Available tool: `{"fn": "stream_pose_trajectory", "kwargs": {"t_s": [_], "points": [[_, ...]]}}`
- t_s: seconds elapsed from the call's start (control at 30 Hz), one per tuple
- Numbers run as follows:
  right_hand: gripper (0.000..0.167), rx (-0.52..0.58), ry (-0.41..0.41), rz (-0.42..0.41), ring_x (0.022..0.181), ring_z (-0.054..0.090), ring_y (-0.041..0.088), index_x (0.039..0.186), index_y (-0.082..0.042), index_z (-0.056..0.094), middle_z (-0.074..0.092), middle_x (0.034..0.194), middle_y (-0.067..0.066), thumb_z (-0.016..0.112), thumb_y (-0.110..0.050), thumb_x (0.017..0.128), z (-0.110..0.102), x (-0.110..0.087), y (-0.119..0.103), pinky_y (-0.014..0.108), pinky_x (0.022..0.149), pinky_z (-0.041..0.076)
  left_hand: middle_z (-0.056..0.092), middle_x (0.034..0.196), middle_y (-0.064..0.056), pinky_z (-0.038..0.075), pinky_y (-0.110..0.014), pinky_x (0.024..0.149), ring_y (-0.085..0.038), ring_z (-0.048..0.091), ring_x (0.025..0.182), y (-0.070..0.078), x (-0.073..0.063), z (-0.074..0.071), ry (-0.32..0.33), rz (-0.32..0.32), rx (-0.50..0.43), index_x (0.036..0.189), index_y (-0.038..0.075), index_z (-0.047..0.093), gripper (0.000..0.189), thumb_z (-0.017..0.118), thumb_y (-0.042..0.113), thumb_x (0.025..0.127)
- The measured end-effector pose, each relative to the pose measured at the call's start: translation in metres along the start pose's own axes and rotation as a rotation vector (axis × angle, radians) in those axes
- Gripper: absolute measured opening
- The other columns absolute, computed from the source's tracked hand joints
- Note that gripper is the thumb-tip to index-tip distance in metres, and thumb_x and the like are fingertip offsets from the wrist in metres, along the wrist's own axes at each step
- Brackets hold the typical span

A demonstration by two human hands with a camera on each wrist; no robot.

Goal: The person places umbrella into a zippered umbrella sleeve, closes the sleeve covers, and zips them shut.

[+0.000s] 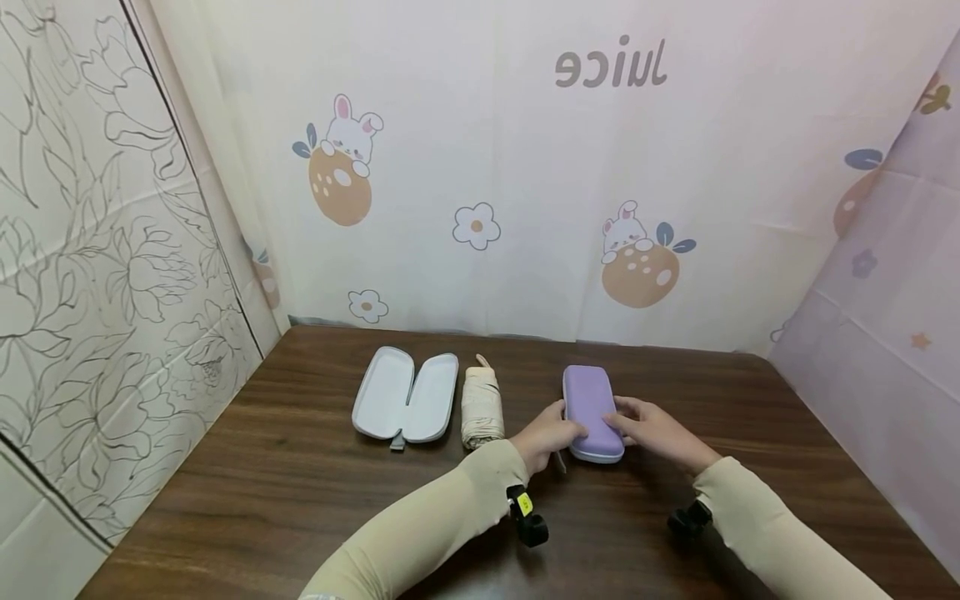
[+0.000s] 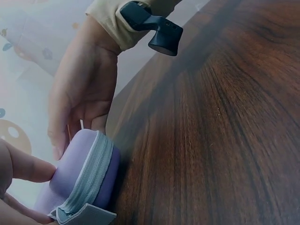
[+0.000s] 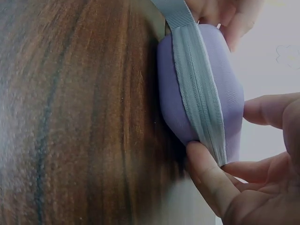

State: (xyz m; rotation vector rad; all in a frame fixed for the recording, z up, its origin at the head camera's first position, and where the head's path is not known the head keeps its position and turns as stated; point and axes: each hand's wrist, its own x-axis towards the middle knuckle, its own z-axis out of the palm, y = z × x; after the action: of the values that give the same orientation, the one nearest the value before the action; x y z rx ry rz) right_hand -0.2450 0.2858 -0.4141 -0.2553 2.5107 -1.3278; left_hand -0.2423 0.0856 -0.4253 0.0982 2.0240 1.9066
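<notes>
A purple hard zip case lies on the brown table with its lid closed, and a pale grey zipper band runs round its side. From the left, my left hand grips it, thumb on the lid and fingers low by the grey fabric tab. My right hand holds the opposite side, its thumb on top; in the right wrist view one fingertip lies along the zipper band's lower edge. The zipper pull does not show clearly.
Left of the purple case lies a folded beige umbrella with a wrist loop. Further left, a second case is spread open, its white inside facing up. A printed curtain hangs behind the table's back edge.
</notes>
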Motion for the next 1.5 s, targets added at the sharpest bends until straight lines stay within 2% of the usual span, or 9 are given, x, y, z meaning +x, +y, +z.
{"fn": "stream_pose_trajectory", "kwargs": {"t_s": [0.27, 0.5, 0.57, 0.7, 0.8, 0.9, 1.03, 1.13, 1.5], "points": [[0.077, -0.018, 0.014, -0.001, 0.113, 0.063, 0.03, 0.148, 0.018, 0.025, 0.048, 0.139, 0.035, 0.057, -0.036, 0.103, 0.0, 0.001, 0.001, 0.041, 0.088, 0.056, 0.056, 0.133, -0.016, 0.044, -0.041, 0.103, -0.025, 0.055, 0.116, 0.0, 0.002, -0.001, 0.006, 0.014, 0.018, 0.145, -0.006, 0.043, 0.064, 0.065, -0.002, 0.085], [0.076, -0.054, 0.04, -0.02, 0.116, 0.06, 0.033, 0.149, 0.016, 0.026, 0.047, 0.14, 0.034, 0.058, -0.036, 0.103, 0.0, 0.002, -0.001, 0.039, 0.087, 0.056, 0.061, 0.119, -0.011, 0.049, -0.037, 0.091, -0.021, 0.057, 0.103, 0.002, 0.0, -0.002, 0.002, 0.026, 0.024, 0.137, -0.003, 0.049, 0.057, 0.066, -0.001, 0.082], [0.072, -0.12, 0.105, -0.058, 0.115, 0.059, 0.034, 0.148, 0.014, 0.031, 0.051, 0.137, 0.031, 0.059, -0.034, 0.102, -0.001, 0.003, -0.005, 0.04, 0.086, 0.055, 0.06, 0.118, -0.011, 0.048, -0.038, 0.091, -0.022, 0.057, 0.102, 0.005, -0.002, -0.003, 0.003, 0.034, 0.032, 0.137, -0.001, 0.049, 0.059, 0.066, 0.0, 0.081], [0.057, -0.236, 0.276, -0.171, 0.109, 0.058, 0.034, 0.145, 0.007, 0.042, 0.058, 0.127, 0.025, 0.058, -0.026, 0.103, -0.004, 0.001, -0.02, 0.043, 0.085, 0.051, 0.056, 0.131, -0.013, 0.045, -0.04, 0.097, -0.021, 0.054, 0.11, 0.016, -0.007, -0.008, -0.001, 0.046, 0.046, 0.145, -0.001, 0.044, 0.066, 0.067, 0.007, 0.084], [0.047, -0.241, 0.344, -0.241, 0.107, 0.059, 0.033, 0.142, 0.002, 0.049, 0.062, 0.123, 0.021, 0.058, -0.023, 0.103, -0.006, -0.001, -0.034, 0.044, 0.085, 0.05, 0.055, 0.135, -0.014, 0.043, -0.041, 0.102, -0.021, 0.054, 0.114, 0.024, -0.011, -0.015, -0.038, 0.06, 0.036, 0.145, -0.002, 0.045, 0.061, 0.065, 0.01, 0.088], [0.045, -0.227, 0.341, -0.269, 0.106, 0.06, 0.03, 0.142, -0.002, 0.05, 0.063, 0.123, 0.018, 0.056, -0.026, 0.104, -0.007, -0.002, -0.044, 0.042, 0.084, 0.051, 0.051, 0.142, -0.015, 0.038, -0.043, 0.108, -0.026, 0.049, 0.127, 0.029, -0.015, -0.024, -0.044, 0.074, 0.046, 0.147, -0.001, 0.043, 0.064, 0.066, 0.015, 0.089], [0.045, -0.222, 0.31, -0.287, 0.105, 0.061, 0.028, 0.143, -0.005, 0.05, 0.064, 0.124, 0.017, 0.055, -0.029, 0.105, -0.003, 0.0, -0.054, 0.042, 0.086, 0.05, 0.038, 0.155, -0.014, 0.031, -0.049, 0.114, -0.031, 0.035, 0.141, 0.035, -0.02, -0.039, -0.036, 0.065, 0.092, 0.154, 0.004, 0.035, 0.074, 0.067, 0.026, 0.091], [0.044, -0.217, 0.281, -0.299, 0.104, 0.06, 0.028, 0.143, -0.006, 0.051, 0.064, 0.124, 0.016, 0.055, -0.029, 0.105, 0.003, 0.004, -0.06, 0.043, 0.086, 0.05, 0.037, 0.156, -0.013, 0.029, -0.05, 0.114, -0.03, 0.033, 0.143, 0.039, -0.023, -0.052, -0.039, 0.076, 0.122, 0.154, 0.007, 0.036, 0.073, 0.065, 0.03, 0.091], [0.044, -0.194, 0.161, -0.309, 0.111, 0.058, 0.029, 0.142, -0.01, 0.052, 0.063, 0.123, 0.009, 0.056, -0.03, 0.104, 0.031, 0.021, -0.085, 0.046, 0.087, 0.051, 0.034, 0.157, -0.015, 0.03, -0.05, 0.115, -0.032, 0.033, 0.143, 0.047, -0.035, -0.114, -0.006, 0.129, 0.165, 0.156, 0.01, 0.033, 0.067, 0.057, 0.025, 0.096]]}}
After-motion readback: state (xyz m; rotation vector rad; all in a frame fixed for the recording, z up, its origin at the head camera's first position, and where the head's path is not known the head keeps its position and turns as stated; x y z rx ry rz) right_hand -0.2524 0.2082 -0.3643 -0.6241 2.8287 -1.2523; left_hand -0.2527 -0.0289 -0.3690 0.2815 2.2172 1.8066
